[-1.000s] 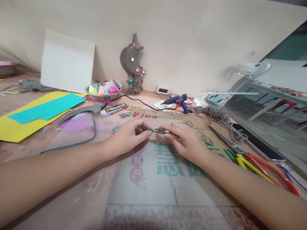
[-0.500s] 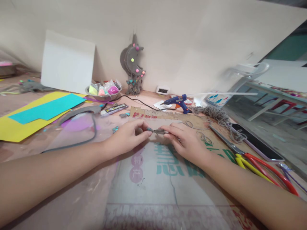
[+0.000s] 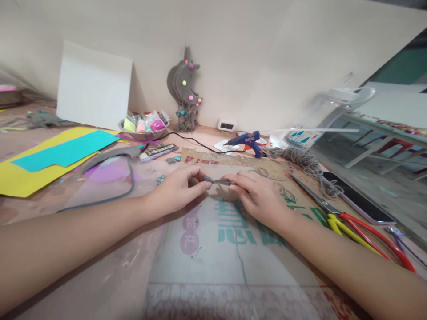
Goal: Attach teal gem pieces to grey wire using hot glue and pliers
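Note:
Near the centre, my left hand [image 3: 185, 186] pinches one end of a small grey piece [image 3: 221, 182], with a bit of teal at the fingertips. The other end of this piece is between the thumb and fingers of my right hand [image 3: 255, 193]. A thin grey strand [image 3: 240, 262] lies on the printed cardboard [image 3: 207, 266] below the hands. Just left of my left hand is a small teal and grey piece [image 3: 160, 179]. Similar pieces [image 3: 173, 159] lie behind it.
A blue glue gun [image 3: 248, 141] stands behind the hands. Grey yarn [image 3: 300, 160], scissors [image 3: 336, 215] and a phone [image 3: 360, 200] are at right. Yellow [image 3: 20, 180] and blue sheets [image 3: 66, 151] lie left, near a bowl [image 3: 145, 134]. A grey moon ornament [image 3: 183, 84] stands against the wall.
The small grey piece between my fingers looks narrower and slightly turned. Both hands stay in nearly the same place.

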Demonstrator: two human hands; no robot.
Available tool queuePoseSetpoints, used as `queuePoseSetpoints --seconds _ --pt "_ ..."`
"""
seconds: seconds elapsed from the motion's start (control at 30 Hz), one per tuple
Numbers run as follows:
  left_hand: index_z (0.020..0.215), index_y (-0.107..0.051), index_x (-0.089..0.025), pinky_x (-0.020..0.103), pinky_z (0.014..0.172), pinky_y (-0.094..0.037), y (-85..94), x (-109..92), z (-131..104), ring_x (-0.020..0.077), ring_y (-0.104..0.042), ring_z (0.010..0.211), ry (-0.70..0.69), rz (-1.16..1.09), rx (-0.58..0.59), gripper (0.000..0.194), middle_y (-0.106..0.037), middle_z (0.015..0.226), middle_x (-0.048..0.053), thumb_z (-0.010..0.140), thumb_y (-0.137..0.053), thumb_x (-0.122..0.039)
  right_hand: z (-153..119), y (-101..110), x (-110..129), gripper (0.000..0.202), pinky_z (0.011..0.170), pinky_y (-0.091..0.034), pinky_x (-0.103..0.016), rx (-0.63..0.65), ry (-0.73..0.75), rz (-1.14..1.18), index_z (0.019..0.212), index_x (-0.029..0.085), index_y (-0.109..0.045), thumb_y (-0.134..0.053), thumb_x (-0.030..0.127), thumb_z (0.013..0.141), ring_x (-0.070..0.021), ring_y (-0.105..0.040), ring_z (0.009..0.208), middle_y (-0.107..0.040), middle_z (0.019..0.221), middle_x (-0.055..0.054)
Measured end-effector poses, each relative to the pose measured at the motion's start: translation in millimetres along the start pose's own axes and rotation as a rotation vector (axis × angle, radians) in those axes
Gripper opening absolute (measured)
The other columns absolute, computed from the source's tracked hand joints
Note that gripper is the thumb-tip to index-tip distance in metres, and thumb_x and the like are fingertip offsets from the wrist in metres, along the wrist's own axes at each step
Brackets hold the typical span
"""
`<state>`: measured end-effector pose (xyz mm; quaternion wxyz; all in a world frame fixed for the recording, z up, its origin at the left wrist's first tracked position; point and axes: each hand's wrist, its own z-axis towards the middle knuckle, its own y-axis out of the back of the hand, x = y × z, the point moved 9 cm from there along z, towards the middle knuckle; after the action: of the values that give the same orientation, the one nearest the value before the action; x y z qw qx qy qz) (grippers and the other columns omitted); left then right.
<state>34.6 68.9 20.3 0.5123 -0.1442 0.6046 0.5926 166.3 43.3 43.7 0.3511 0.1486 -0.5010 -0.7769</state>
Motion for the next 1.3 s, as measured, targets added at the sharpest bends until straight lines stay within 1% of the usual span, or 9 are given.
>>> queuePoseSetpoints --seconds 0.13,0.43,0.93,1.13,1.3 --pt "0.085 -0.059 -0.017 0.027 0.070 -0.045 -0.3 0.7 0.4 0.0148 -0.058 0.076 -0.002 -0.060 -0.005 0.015 -0.064 0.083 0.001 0.083 -0.050 -0.029 -0.1 1.6 -2.9 0.030 0.070 -0.042 -0.031 -0.014 -0.024 0.020 0.115 0.016 -0.058 -0.041 0.027 0.092 -0.0192 -0.056 0.079 -0.061 0.083 -0.006" --pt "0.083 -0.058 -0.017 0.027 0.066 -0.043 -0.1 0.6 0.1 0.0150 -0.056 0.073 0.003 -0.024 -0.003 0.015 -0.063 0.078 0.000 0.083 -0.050 -0.030 -0.1 -0.1 0.8 0.028 0.069 -0.041 -0.030 -0.006 0.016 -0.009 0.110 0.017 -0.060 -0.041 0.028 0.093 -0.0184 -0.055 0.077 -0.060 0.082 -0.006" --pt "0.083 -0.058 -0.017 0.026 0.064 -0.042 -0.2 1.3 0.4 0.0148 -0.056 0.071 0.022 -0.023 -0.003 0.015 -0.062 0.076 0.001 0.082 -0.049 -0.029 0.4 -0.2 3.5 0.026 0.070 -0.040 -0.031 -0.008 0.036 -0.066 0.110 0.017 -0.060 -0.043 0.025 0.092 -0.0194 -0.054 0.078 -0.062 0.084 -0.007" --pt "0.081 -0.058 -0.017 0.026 0.061 -0.043 -1.9 3.6 0.7 0.0147 -0.056 0.068 0.045 -0.023 0.009 0.015 -0.062 0.070 0.000 0.082 -0.049 -0.028 0.3 -1.2 3.1 0.026 0.068 -0.039 -0.031 -0.003 0.028 -0.092 0.109 0.017 -0.060 -0.043 0.024 0.091 -0.0189 -0.054 0.076 -0.062 0.082 -0.006" --pt "0.082 -0.058 -0.017 0.025 0.060 -0.044 -1.5 2.1 0.3 0.0158 -0.058 0.071 0.044 0.020 0.015 0.015 -0.064 0.074 0.001 0.081 -0.049 -0.029 1.6 -0.4 4.7 0.026 0.066 -0.038 -0.030 -0.005 0.043 -0.082 0.108 0.017 -0.061 -0.042 0.024 0.092 -0.0184 -0.055 0.074 -0.062 0.080 -0.006"
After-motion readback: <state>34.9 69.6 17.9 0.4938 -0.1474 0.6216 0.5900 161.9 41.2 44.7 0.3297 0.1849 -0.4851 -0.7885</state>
